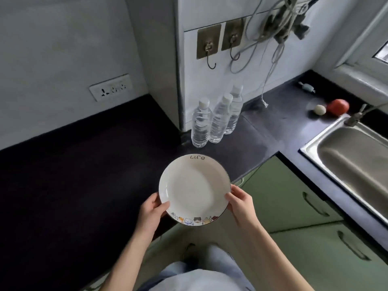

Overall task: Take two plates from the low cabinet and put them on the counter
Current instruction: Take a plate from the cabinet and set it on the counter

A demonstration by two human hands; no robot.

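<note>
- Head view: a round white ceramic plate (194,189) with a thin dark rim is held by both hands over the near edge of the dark stone counter (73,164), its far half above the counter and its near half past the edge.
- The plate is carried face up and about level; being round, no long axis is shown, but the word "life" printed on the rim points to the far side and a band of small coloured cartoon figures lies on the near side.
- The left hand (152,213) is closed on the near-left rim, thumb laid on the upper face, the other fingers hidden beneath.
- The right hand (241,203) is closed on the near-right rim in the same manner.
- Whether a second plate lies under the first cannot be told.
- Three clear plastic water bottles (217,117) with white caps are stood in a row just beyond the plate, against the white wall column.
- A stainless steel sink (354,158) is set into the counter at the far right.
- Green cabinet doors (294,198) with dark handles are seen below the counter, right of the plate.
</note>
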